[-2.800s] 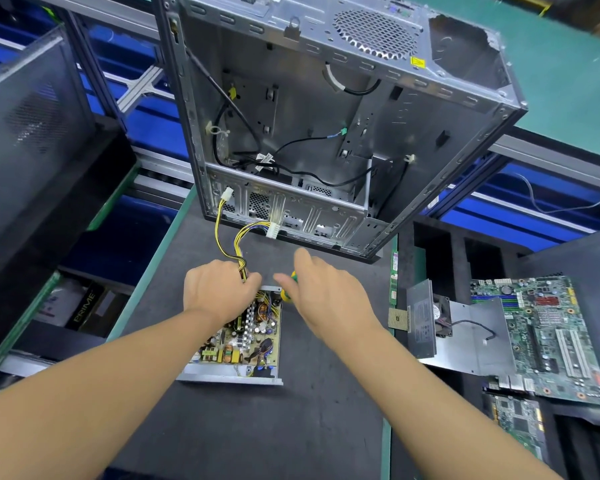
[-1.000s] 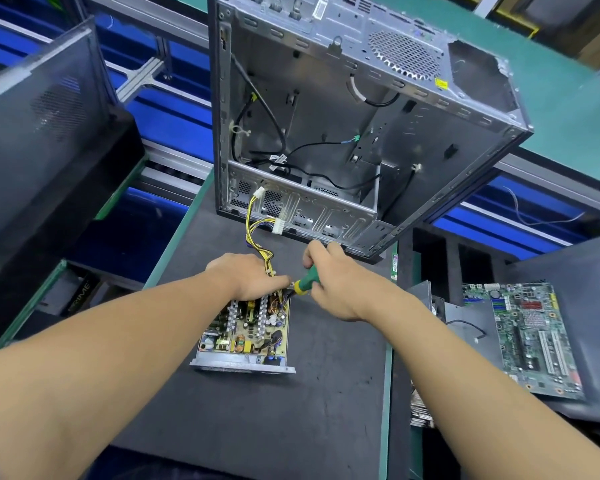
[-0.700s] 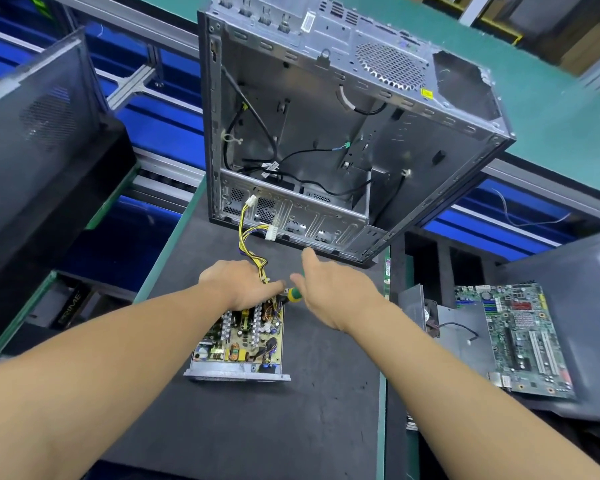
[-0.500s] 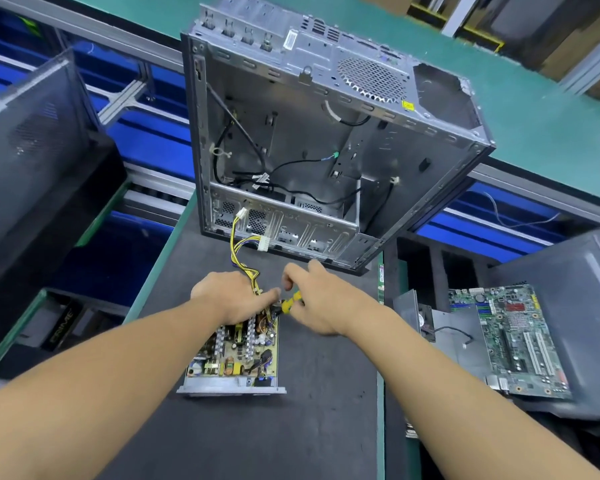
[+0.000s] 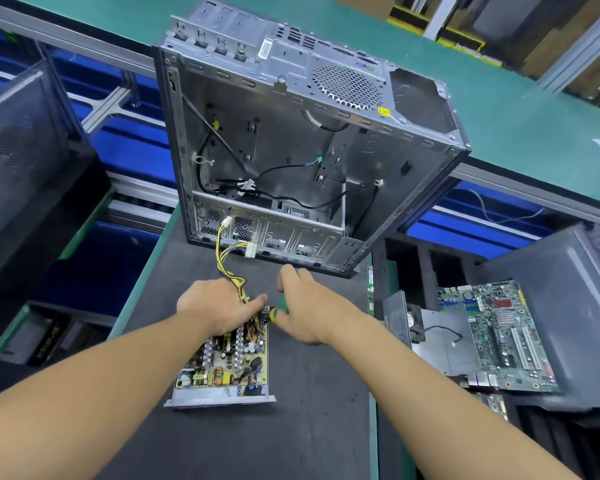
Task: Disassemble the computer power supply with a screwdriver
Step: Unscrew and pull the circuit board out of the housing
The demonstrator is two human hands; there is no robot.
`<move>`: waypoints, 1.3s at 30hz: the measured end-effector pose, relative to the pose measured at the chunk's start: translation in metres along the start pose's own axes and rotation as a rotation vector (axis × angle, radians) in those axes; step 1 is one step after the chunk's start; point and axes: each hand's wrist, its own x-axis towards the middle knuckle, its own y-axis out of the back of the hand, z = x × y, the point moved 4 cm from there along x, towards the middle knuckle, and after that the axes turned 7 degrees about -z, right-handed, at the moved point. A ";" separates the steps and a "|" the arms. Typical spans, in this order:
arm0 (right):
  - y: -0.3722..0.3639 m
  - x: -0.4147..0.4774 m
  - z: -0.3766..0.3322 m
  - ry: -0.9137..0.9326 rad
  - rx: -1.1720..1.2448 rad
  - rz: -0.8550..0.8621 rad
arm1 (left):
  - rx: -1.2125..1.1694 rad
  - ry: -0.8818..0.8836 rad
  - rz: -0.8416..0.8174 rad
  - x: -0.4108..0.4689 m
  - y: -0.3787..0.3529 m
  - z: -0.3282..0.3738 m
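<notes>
The left hand point(image 5: 215, 306) presses closed on the power supply board point(image 5: 227, 362); the right hand point(image 5: 309, 313) grips the green screwdriver point(image 5: 278, 308). A slipping tip could gouge components or nick the yellow wires point(image 5: 227, 268).

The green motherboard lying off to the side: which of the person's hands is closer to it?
Right. The right hand, gripping the green-handled screwdriver, is nearer the green motherboard; the left hand rests farther away on the open power supply.

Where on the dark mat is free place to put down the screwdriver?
Bare mat lies right of the power supply, up to the green edge strip. Crowded: far end, where both hands meet beside the computer case.
</notes>
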 end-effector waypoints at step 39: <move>0.003 0.008 0.001 -0.040 -0.117 0.058 | 0.005 -0.027 0.039 -0.003 0.005 0.005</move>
